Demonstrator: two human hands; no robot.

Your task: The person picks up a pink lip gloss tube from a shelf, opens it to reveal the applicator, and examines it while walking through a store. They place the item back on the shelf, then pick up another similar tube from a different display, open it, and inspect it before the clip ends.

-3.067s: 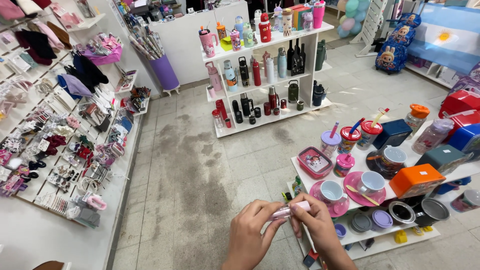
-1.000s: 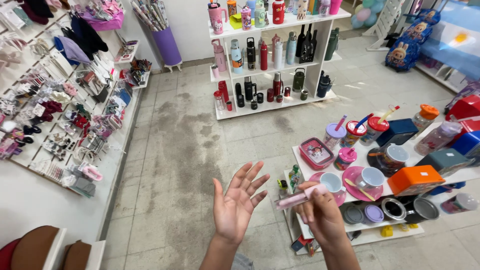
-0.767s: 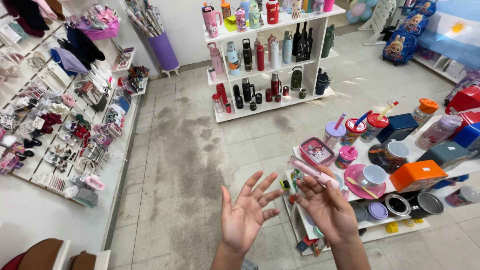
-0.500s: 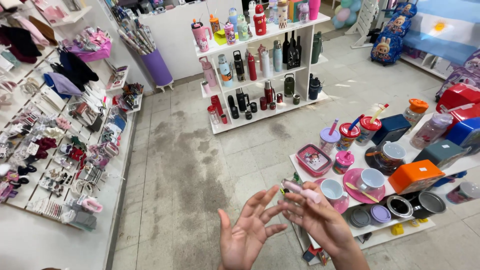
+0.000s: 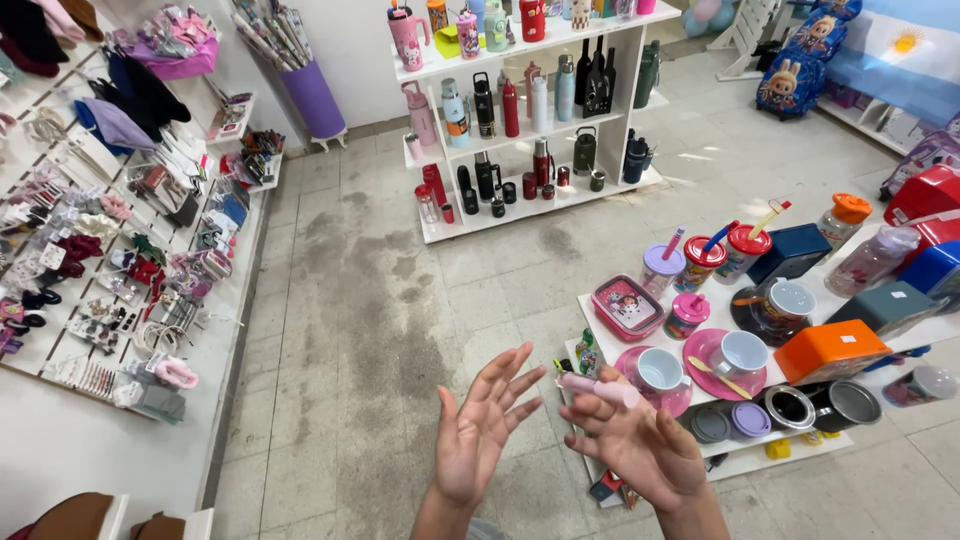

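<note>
Low in the centre of the frame, the person's left hand point(image 5: 480, 430) is raised palm up, fingers spread and slightly curled, grasping nothing. Just to its right, the right hand point(image 5: 630, 445) pinches a small pink tube point(image 5: 598, 389) between thumb and fingertips; the tube is a smooth, rounded cylinder lying nearly level, its left end poking out toward the left hand's fingertips without touching them. Whether the tube is plastic or something else cannot be told.

Beneath both hands stretches a floor of pale square tiles point(image 5: 380, 320), matte and blotched with darker stains. At the lower right stands a white display shelf point(image 5: 600, 325) crowded with glossy wares: a pink saucer with a white cup point(image 5: 660, 368), a second cup on a pink plate point(image 5: 738, 352), a pink lunch box point(image 5: 626, 306) with rounded corners, lidded tumblers with straws point(image 5: 700, 258), and an orange box point(image 5: 828, 350). In the upper middle a white tiered shelf point(image 5: 640, 60) carries tall slim bottles point(image 5: 510, 105) in red, black and pastel tones. Along the left edge, a white wall rack point(image 5: 90, 250) holds soft fabric hair accessories and small carded items
</note>
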